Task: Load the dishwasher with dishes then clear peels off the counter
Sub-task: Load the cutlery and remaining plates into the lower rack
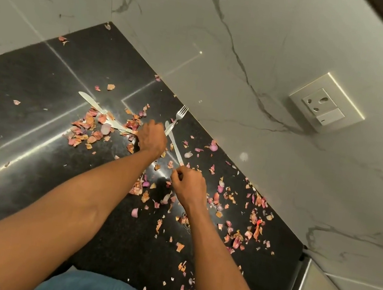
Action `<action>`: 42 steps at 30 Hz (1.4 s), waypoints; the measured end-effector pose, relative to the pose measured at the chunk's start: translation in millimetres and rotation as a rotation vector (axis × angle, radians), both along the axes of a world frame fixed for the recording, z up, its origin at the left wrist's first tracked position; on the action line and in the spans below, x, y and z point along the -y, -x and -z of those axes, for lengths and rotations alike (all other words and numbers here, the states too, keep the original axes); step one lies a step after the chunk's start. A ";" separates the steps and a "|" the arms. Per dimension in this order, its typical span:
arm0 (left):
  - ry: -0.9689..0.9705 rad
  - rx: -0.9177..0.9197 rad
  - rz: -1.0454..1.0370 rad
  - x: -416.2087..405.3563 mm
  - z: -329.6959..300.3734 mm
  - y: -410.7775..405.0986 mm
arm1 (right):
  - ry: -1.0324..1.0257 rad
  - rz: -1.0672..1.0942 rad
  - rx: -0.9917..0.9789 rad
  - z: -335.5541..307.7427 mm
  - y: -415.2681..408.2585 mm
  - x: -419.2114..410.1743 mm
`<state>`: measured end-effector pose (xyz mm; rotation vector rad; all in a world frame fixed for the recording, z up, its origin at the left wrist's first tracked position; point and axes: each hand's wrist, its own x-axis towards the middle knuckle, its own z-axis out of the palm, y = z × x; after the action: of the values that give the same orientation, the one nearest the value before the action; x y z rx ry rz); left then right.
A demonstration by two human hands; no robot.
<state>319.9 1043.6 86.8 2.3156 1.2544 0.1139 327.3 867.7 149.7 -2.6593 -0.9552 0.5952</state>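
Right hand (187,185): pinches silver table knife (174,146) handle; lift clear of peels.
Left hand (151,138): closes on silver cutlery (96,104), centre frame.

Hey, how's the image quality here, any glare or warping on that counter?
Head view: bright streaks of glare cross the glossy black counter; wide-angle warping tilts the marble wall and socket; the knife at the right hand and the peels are sharp.

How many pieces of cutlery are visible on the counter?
3 at least: a knife among peels on the left, a fork near the wall, a second knife crossing it. More may hide under the left hand.
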 end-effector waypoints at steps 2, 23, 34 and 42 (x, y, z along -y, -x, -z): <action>0.003 -0.014 -0.011 1.0 1.6 -4.4 | 0.012 -0.004 0.002 1.7 1.2 3.8; 0.387 0.163 -0.077 1.0 -13.6 15.0 | 0.004 0.060 0.018 -4.5 20.3 43.4; 1.150 0.561 -0.125 111.8 -13.3 76.4 | -0.130 0.206 -0.171 -7.7 49.4 56.7; 1.199 0.570 -0.126 183.2 -7.6 118.6 | -0.294 0.387 -0.480 -17.1 74.0 115.8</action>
<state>201.2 860.4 94.4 1.0583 0.7948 0.0348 253.3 751.9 166.8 -2.2006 -0.3477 0.8643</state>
